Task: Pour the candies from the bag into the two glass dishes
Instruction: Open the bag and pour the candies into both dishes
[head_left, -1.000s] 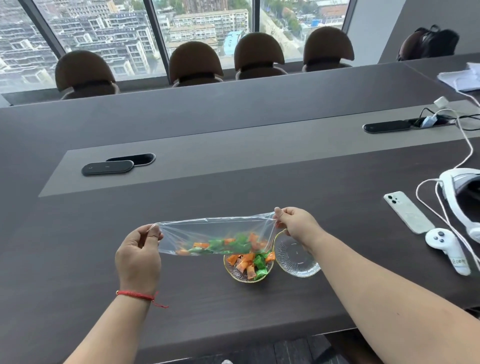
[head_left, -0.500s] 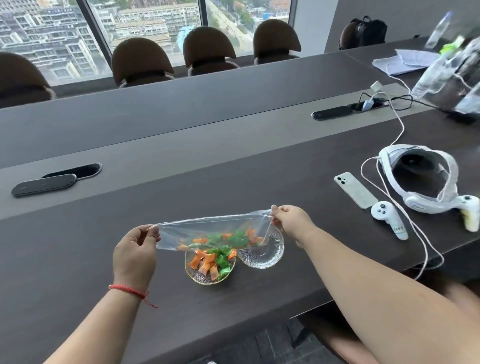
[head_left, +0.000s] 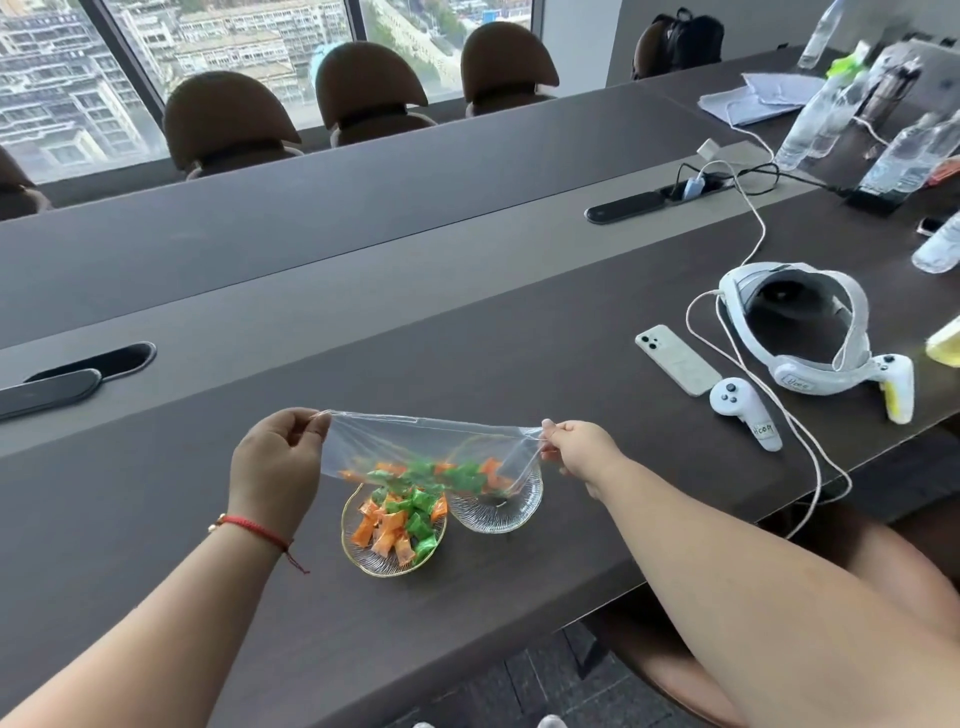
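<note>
Head view only: my left hand (head_left: 275, 462) pinches one top corner of the clear bag (head_left: 431, 447) between thumb and fingers, my right hand (head_left: 576, 452) pinches the other corner, fingers closed tight on the film, so the bag hangs stretched between my two grips, above the dishes. Candies (head_left: 447, 474) sit bunched along the sagging bottom edge of the bag, below and between my fingertips, orange and green wrappers. Directly under the bag, nearer my left fingers, the gold-rimmed dish (head_left: 363, 564) holds a pile of candies; just beside it, under my right fingers, the clear dish (head_left: 498, 519) looks empty, though the bag overlaps part of it. The two dishes look to be touching, or nearly. Judgement: film is thin, soft, slippery, no stiffness at all, load is light, so corner pinches are the only real hold, and candies will slide to whichever end I drop. Glass dishes fragile and light, could skid on the dark table (head_left: 519, 364) if bumped. Which side of the bag is open I cannot tell
</note>
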